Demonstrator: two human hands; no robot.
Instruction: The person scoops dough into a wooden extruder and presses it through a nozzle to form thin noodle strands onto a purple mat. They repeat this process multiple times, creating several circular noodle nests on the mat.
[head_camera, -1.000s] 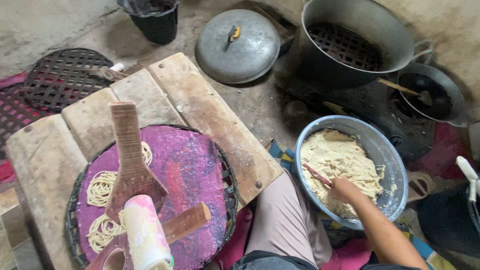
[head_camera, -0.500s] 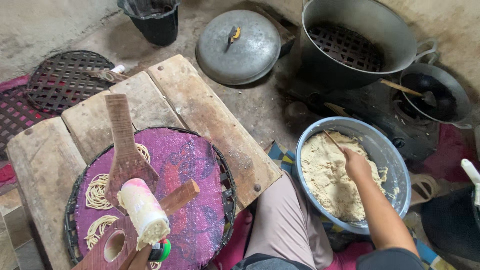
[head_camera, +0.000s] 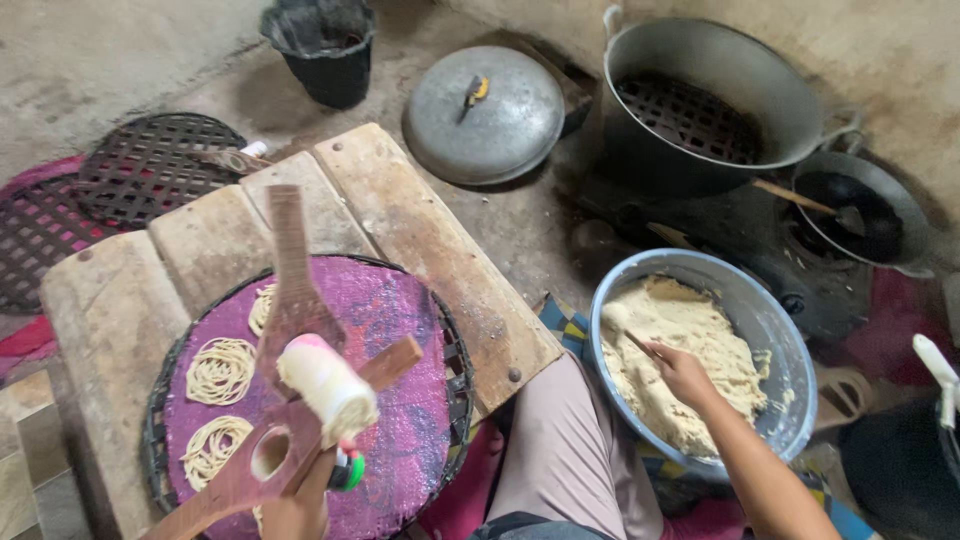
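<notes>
Concrete floor (head_camera: 120, 60) under plank table (head_camera: 400, 200); right hand (head_camera: 685, 372) gripping spoon (head_camera: 630, 335) in dough.

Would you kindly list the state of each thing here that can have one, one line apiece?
Right hand: closed on a spoon, in the dough.
Left hand: gripping the wooden press, raised over the purple mat.
Blue bowl: partly full of dough.
Large pot: uncovered, grate inside.
Lid: off, lying on the ground.
Noodle coils: lying pressed on the mat.
</notes>
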